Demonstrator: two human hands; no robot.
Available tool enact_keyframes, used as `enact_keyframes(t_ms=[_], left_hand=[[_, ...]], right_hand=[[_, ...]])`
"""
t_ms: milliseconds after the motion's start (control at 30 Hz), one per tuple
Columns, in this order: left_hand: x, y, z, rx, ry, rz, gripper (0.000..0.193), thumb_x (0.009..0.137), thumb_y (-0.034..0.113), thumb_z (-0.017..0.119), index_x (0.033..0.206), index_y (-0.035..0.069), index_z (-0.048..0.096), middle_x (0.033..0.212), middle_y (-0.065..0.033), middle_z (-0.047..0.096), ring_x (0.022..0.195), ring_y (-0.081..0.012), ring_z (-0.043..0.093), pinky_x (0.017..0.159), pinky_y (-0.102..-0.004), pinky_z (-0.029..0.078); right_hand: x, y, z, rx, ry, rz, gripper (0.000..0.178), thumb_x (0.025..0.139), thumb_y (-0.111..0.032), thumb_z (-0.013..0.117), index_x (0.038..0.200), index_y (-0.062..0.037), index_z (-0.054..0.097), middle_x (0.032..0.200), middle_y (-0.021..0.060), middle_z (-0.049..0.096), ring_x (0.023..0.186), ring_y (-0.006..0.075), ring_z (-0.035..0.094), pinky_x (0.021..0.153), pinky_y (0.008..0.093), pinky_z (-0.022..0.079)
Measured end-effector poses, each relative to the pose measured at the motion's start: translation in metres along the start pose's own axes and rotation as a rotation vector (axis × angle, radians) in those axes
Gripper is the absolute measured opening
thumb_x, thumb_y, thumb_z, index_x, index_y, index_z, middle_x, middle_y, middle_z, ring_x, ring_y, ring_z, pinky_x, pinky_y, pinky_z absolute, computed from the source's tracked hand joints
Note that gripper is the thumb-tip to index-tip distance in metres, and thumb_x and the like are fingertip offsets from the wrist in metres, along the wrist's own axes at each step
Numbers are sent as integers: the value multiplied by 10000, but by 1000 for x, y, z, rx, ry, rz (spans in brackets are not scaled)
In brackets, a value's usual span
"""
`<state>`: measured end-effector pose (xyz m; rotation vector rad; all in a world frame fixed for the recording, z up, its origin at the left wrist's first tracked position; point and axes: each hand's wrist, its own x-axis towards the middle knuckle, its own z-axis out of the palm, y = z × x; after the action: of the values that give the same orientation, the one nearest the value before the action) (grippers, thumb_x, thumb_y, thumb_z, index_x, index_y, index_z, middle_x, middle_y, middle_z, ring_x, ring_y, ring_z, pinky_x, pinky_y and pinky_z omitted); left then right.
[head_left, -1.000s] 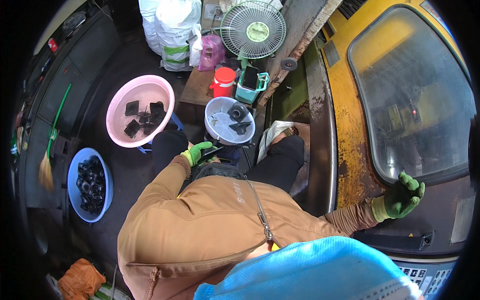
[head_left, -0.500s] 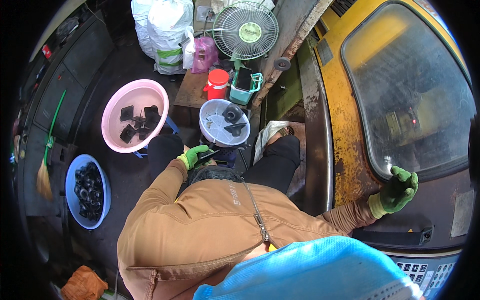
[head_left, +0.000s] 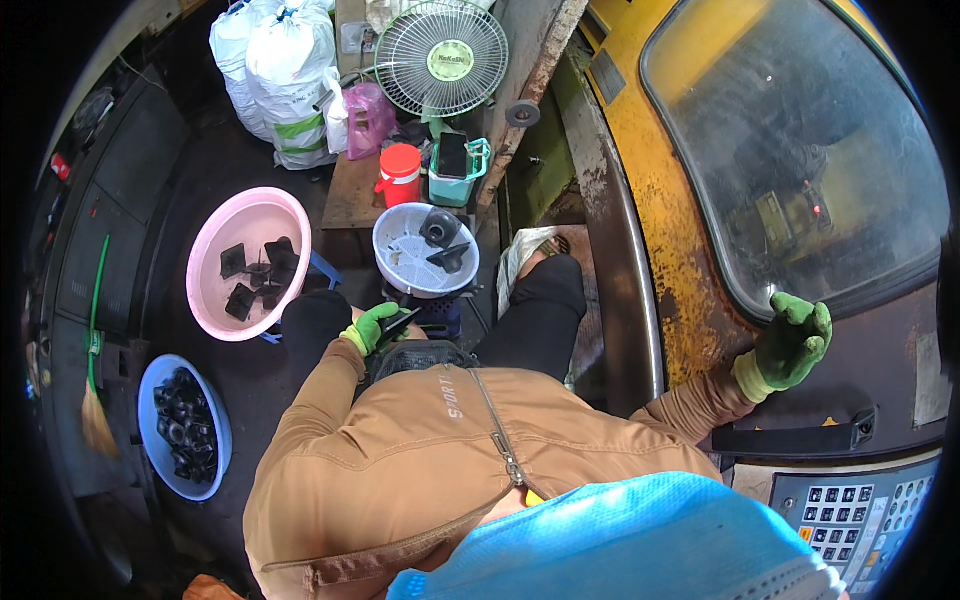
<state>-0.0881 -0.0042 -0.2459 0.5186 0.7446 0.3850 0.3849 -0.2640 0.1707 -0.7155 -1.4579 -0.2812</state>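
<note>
My left hand, in a light green glove, is closed on a flat black part in front of my lap. Much of that part is hidden by the fingers. Off to the right, my right hand is raised in a darker green glove beside the lower edge of the machine door's window. Its fingers are stretched and slightly curled, with nothing visible in them. Just beyond my left hand, a pale blue basin holds a round black part and a pointed one.
A pink basin with several black parts stands left, and a blue basin full of black parts nearer me. Ahead are a red jug, a teal basket and a fan. A control panel is at the lower right.
The view has shifted, so the basins and fan sit further left in the picture. My left hand keeps its grip on the black part; my right hand stays raised beside the door.
</note>
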Motion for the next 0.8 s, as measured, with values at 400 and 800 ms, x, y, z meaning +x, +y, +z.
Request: enact_keyframes(t_ms=[400,800], left_hand=[[-9,7,16,15,21,-7,448,909,403,525,1114,17,626,892,-125,677,760,-246,659,705,-360,548],[-40,68,66,-462,-467,211,683,920,446,507,1360,-66,398,1210,-305,548,1034,-378,619,612,-330,580]], right_hand=[[0,-3,2,86,3,100,460,941,-284,485,1259,45,527,951,240,661,815,359,648,741,400,541],[-17,18,32,407,-112,226,489,936,-247,486,1353,4,444,1082,193,610,999,309,588,847,388,505]])
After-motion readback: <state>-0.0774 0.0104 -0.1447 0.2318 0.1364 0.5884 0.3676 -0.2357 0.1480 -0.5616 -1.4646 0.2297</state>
